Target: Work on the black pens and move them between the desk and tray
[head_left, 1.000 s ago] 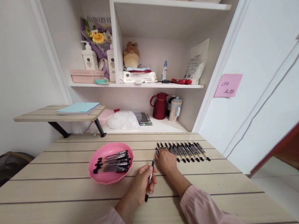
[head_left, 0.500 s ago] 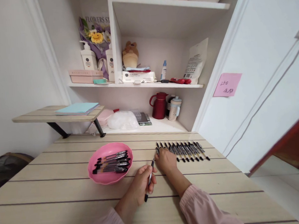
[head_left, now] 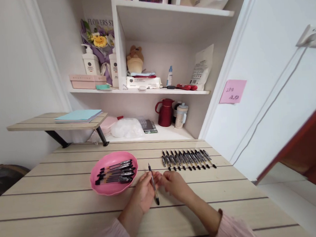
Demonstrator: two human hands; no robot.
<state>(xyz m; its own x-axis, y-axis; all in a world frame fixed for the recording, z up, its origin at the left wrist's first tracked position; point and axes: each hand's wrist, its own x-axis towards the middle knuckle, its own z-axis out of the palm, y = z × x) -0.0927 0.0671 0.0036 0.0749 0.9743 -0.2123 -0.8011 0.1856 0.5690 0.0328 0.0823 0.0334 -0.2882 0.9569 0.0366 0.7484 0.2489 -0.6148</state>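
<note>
My left hand [head_left: 145, 191] is closed on a slim gel pen [head_left: 153, 186] with a clear barrel. The pen stands at a slant, with its bare pointed tip up and its black end down. Close beside those fingers is my right hand [head_left: 175, 185], its fingertips pinched together; whatever they may hold is hidden. Beyond the right hand lies a row of black and clear pens [head_left: 189, 159], side by side on the table. A short black and clear piece [head_left: 163, 160] marks the row's left end. To the left, a pink bowl [head_left: 98, 189] holds several similar pens [head_left: 118, 173].
The slatted wooden table [head_left: 73, 225] meets a white shelf unit at the back. A small raised stand [head_left: 41, 121] with blue paper [head_left: 78, 115] is at the left. A red jug [head_left: 165, 112] and a pale cup [head_left: 181, 115] stand on the lower shelf.
My right hand has left the left end of the pen row and come back beside my left hand. The pen in my left hand has turned, its tip now leaning left. The view has shifted slightly.
</note>
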